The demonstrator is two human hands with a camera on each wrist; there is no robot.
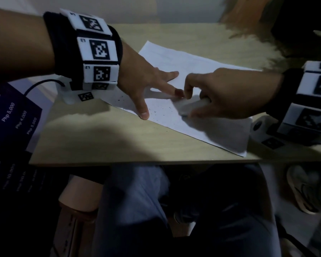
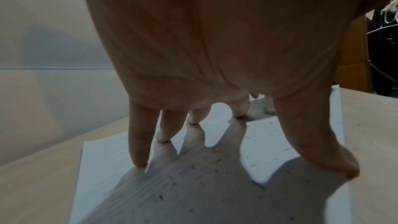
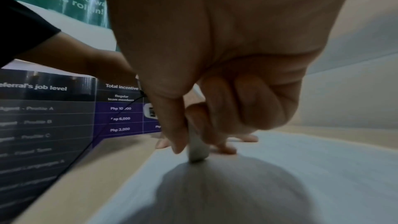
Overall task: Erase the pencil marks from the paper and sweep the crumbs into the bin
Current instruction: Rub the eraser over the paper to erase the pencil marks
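A white sheet of paper (image 1: 196,71) lies slanted on the light wooden table (image 1: 104,141). My left hand (image 1: 152,86) presses it flat with straight, spread fingers (image 2: 138,142), the thumb at the sheet's near edge. My right hand (image 1: 220,95) grips a white eraser (image 1: 189,105), whose tip (image 3: 197,149) touches the paper just right of my left index finger. Dark eraser crumbs (image 1: 156,112) are scattered on the paper (image 2: 264,142) near my left thumb, and a few lie on the table beside the sheet. No bin shows in any view.
A dark purple printed board with price figures (image 1: 9,115) stands at the table's left edge, with a black cable (image 3: 92,144) running in front of it. My legs in jeans (image 1: 156,210) are under the table's near edge. A shoe (image 1: 302,190) lies on the floor at right.
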